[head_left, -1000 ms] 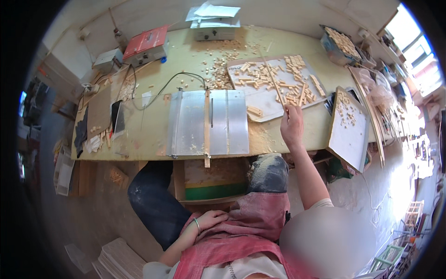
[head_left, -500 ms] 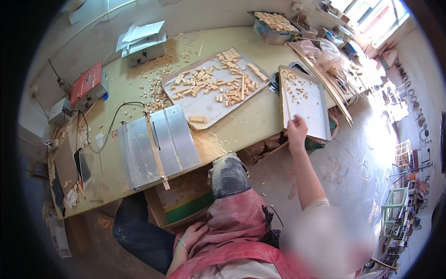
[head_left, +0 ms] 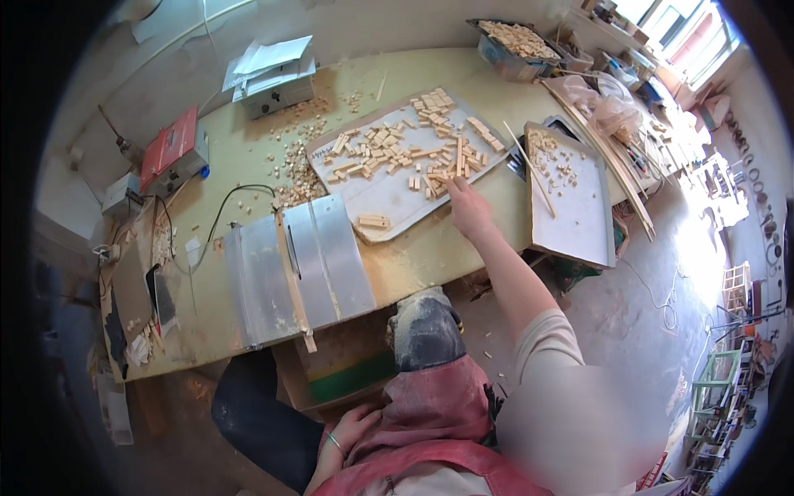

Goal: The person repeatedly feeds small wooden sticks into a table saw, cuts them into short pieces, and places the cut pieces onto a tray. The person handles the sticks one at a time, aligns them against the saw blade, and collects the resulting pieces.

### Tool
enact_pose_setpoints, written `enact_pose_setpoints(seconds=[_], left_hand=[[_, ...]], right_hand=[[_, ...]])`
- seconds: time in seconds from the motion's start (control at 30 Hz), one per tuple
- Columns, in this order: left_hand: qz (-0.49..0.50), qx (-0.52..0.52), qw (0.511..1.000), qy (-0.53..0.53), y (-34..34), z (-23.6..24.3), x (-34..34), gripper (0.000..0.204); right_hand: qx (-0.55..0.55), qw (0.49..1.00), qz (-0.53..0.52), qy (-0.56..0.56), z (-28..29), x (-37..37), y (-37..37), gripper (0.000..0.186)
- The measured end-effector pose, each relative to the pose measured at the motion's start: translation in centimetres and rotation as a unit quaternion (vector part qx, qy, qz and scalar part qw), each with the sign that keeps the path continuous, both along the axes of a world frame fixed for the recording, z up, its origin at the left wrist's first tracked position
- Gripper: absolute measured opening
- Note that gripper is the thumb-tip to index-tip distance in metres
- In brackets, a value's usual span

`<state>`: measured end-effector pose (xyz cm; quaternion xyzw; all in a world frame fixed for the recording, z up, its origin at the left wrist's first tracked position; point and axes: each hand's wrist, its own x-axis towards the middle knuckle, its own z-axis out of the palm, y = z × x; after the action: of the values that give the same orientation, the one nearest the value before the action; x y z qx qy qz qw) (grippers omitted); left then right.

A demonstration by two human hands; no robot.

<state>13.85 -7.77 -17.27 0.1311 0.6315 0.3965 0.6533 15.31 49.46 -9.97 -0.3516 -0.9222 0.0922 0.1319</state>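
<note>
My right hand (head_left: 470, 208) reaches over the near right edge of a pale tray (head_left: 379, 192), its fingers drawn together among small wooden blocks (head_left: 387, 149). The near end of a longer wooden strip (head_left: 460, 154) lies at the fingertips; whether they grip it or a block is hidden. A thin wooden stick (head_left: 529, 168) slants across the left rim of a second tray (head_left: 571, 213), which holds small wood pieces. Down on my lap, over the red apron (head_left: 434, 405), my left hand (head_left: 357, 425) rests open, with nothing visible in it.
A metal saw table (head_left: 302, 266) with a wooden guide strip stands at the bench's near edge. Wood offcuts (head_left: 299, 169) are heaped beside the pale tray. Farther back are a red machine box (head_left: 174, 150), a grey box (head_left: 275, 93) and a block-filled bin (head_left: 517, 51).
My right hand has moved left from the second tray to the blocks on the pale tray. The thin stick now lies slanted across the second tray's rim. My left hand stays on my lap.
</note>
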Motion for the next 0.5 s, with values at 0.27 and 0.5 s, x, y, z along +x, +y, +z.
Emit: enact_pose_setpoints(seconds=[0.27,0.5], left_hand=[[-0.001,0.002,1.0,0.021,-0.1,0.1,0.4,0.047],[0.038,-0.019,0.998,-0.051,0.3,1.5,0.7,0.046]], right_hand=[[0.088,0.993,-0.073,0.016,-2.7,0.5,3.1,0.024],[0.141,0.987,0.041,-0.06,-1.9,2.1,4.5,0.023]])
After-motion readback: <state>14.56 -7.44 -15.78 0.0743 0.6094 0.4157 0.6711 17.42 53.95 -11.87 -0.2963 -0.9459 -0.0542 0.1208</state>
